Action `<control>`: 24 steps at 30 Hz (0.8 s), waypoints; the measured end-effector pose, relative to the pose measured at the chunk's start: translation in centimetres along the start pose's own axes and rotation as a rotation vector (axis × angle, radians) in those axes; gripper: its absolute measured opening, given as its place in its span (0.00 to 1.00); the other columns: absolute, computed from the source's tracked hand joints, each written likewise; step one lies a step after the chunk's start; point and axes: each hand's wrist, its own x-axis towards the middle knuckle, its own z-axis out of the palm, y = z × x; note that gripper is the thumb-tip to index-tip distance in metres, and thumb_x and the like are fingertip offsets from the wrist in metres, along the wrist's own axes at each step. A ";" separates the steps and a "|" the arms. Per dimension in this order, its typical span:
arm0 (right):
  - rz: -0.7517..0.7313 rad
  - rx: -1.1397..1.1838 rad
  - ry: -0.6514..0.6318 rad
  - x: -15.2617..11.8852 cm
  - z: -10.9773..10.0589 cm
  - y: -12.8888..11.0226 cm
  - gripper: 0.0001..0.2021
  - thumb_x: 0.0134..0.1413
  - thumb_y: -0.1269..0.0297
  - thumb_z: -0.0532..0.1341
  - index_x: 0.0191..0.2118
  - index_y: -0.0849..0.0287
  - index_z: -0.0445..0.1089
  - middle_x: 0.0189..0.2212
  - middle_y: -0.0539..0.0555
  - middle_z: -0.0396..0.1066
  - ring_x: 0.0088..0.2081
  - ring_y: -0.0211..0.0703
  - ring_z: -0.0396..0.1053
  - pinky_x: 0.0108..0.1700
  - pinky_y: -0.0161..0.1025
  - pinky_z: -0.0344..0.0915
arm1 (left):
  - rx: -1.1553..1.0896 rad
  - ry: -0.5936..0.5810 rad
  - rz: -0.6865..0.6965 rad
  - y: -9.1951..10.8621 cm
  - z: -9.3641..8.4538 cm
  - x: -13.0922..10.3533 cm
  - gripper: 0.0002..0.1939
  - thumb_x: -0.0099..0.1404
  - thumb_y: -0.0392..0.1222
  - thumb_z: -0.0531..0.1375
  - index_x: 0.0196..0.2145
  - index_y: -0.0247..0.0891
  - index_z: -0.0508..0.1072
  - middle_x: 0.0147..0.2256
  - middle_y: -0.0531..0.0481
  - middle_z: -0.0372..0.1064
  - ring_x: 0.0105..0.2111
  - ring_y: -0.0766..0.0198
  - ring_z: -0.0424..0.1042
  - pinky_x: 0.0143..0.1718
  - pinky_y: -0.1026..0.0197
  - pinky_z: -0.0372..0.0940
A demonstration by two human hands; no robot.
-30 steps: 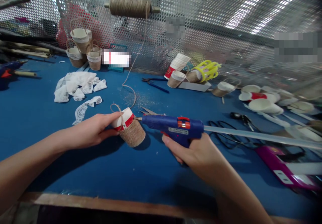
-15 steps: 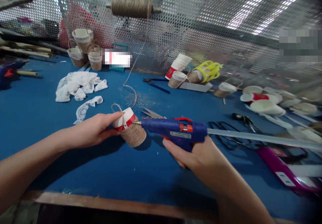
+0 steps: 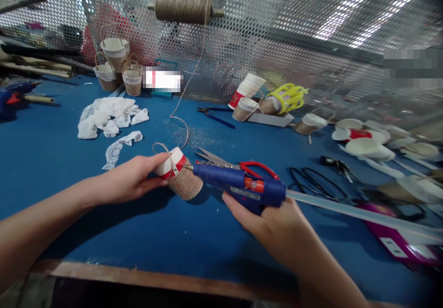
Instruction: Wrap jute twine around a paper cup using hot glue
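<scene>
My left hand (image 3: 140, 176) is closed on the rim end of a paper cup (image 3: 187, 183), which lies tilted with its base toward the lower right. Twine wraps the cup's lower part, a red and white band shows near the rim, and a thin twine handle loops above it. In my right hand (image 3: 263, 216) is a blue glue gun (image 3: 238, 183) with a long clear glue stick in its back. Its metal nozzle is at the cup's side, by the edge of the twine. Red-handled scissors (image 3: 258, 167) lie partly behind the gun.
Lace pieces (image 3: 107, 114) lie at the left, below finished small baskets (image 3: 116, 52). A twine spool (image 3: 183, 9) hangs on the mesh. Pliers (image 3: 218, 118), more cups (image 3: 247, 91), black cables (image 3: 314, 183) and a purple power strip (image 3: 391, 234) are farther right.
The back of the glue gun has swung down a little, uncovering more of the scissors' red handles. The cup has barely moved in my left hand.
</scene>
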 end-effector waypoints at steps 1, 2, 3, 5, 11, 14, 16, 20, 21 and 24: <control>-0.029 -0.043 0.000 -0.2 0.0 0.1 0.11 0.47 0.65 0.53 0.29 0.52 0.73 0.14 0.54 0.66 0.18 0.41 0.62 0.22 0.39 0.61 | -0.006 0.005 0.001 0.0 0.0 0.0 0.12 0.63 0.38 0.51 0.45 0.37 0.61 0.38 0.47 0.70 0.34 0.63 0.69 0.34 0.65 0.61; -0.052 -0.071 -0.014 -0.3 0.1 0.2 0.12 0.47 0.66 0.52 0.29 0.52 0.74 0.14 0.53 0.66 0.18 0.41 0.62 0.22 0.39 0.61 | -0.014 0.010 -0.003 0.0 0.1 0.0 0.12 0.63 0.38 0.51 0.45 0.37 0.61 0.38 0.47 0.70 0.34 0.63 0.69 0.34 0.65 0.61; -0.067 -0.090 -0.025 -0.6 0.3 0.3 0.12 0.48 0.66 0.52 0.30 0.53 0.74 0.14 0.53 0.66 0.18 0.41 0.63 0.22 0.38 0.61 | -0.023 0.012 -0.011 0.0 0.1 0.1 0.11 0.63 0.38 0.51 0.45 0.36 0.61 0.38 0.47 0.70 0.34 0.63 0.69 0.34 0.65 0.61; -0.072 -0.109 -0.024 -1.0 0.7 0.6 0.12 0.48 0.67 0.52 0.31 0.53 0.74 0.14 0.53 0.66 0.20 0.42 0.64 0.23 0.38 0.62 | -0.038 0.011 -0.026 -0.1 0.2 0.1 0.10 0.63 0.38 0.52 0.43 0.35 0.62 0.38 0.47 0.70 0.35 0.63 0.69 0.35 0.64 0.62; -0.112 -0.102 0.037 -1.5 1.2 0.4 0.13 0.48 0.68 0.51 0.32 0.52 0.73 0.17 0.54 0.68 0.25 0.44 0.67 0.27 0.40 0.63 | -0.080 0.004 -0.026 0.0 0.2 0.1 0.13 0.63 0.37 0.52 0.46 0.37 0.61 0.41 0.47 0.70 0.40 0.61 0.69 0.38 0.64 0.61; -0.123 -0.076 -0.007 -1.0 0.5 -0.3 0.11 0.47 0.68 0.53 0.31 0.51 0.73 0.18 0.53 0.69 0.25 0.45 0.68 0.28 0.40 0.63 | -0.090 0.008 -0.034 0.2 0.1 0.1 0.13 0.63 0.37 0.52 0.47 0.36 0.61 0.42 0.47 0.70 0.41 0.61 0.69 0.40 0.63 0.61; -0.090 -0.043 -0.047 -0.7 0.2 -0.8 0.09 0.47 0.66 0.54 0.31 0.50 0.72 0.18 0.52 0.69 0.25 0.45 0.68 0.28 0.40 0.63 | -0.071 0.021 -0.047 0.2 0.1 0.1 0.13 0.63 0.38 0.52 0.46 0.35 0.62 0.41 0.46 0.70 0.40 0.60 0.69 0.40 0.62 0.62; -0.036 0.011 -0.065 -0.7 0.3 -1.2 0.09 0.48 0.62 0.53 0.29 0.52 0.70 0.18 0.53 0.68 0.23 0.44 0.67 0.27 0.39 0.63 | -0.066 0.052 -0.041 0.1 0.3 0.1 0.15 0.63 0.38 0.52 0.47 0.34 0.60 0.43 0.43 0.68 0.40 0.59 0.69 0.40 0.61 0.62; -0.038 0.020 -0.062 -0.7 0.3 -1.3 0.09 0.48 0.63 0.52 0.29 0.53 0.70 0.17 0.52 0.67 0.22 0.43 0.66 0.26 0.39 0.63 | -0.072 0.055 -0.039 0.1 0.4 0.1 0.15 0.63 0.38 0.52 0.47 0.34 0.60 0.44 0.43 0.68 0.40 0.59 0.69 0.40 0.61 0.62; -0.040 0.044 -0.065 -0.6 0.4 -1.7 0.10 0.48 0.66 0.51 0.30 0.53 0.69 0.17 0.51 0.66 0.20 0.41 0.65 0.26 0.39 0.62 | -0.068 0.061 -0.052 0.1 0.5 0.1 0.15 0.63 0.39 0.52 0.47 0.34 0.60 0.43 0.43 0.69 0.40 0.59 0.69 0.40 0.61 0.62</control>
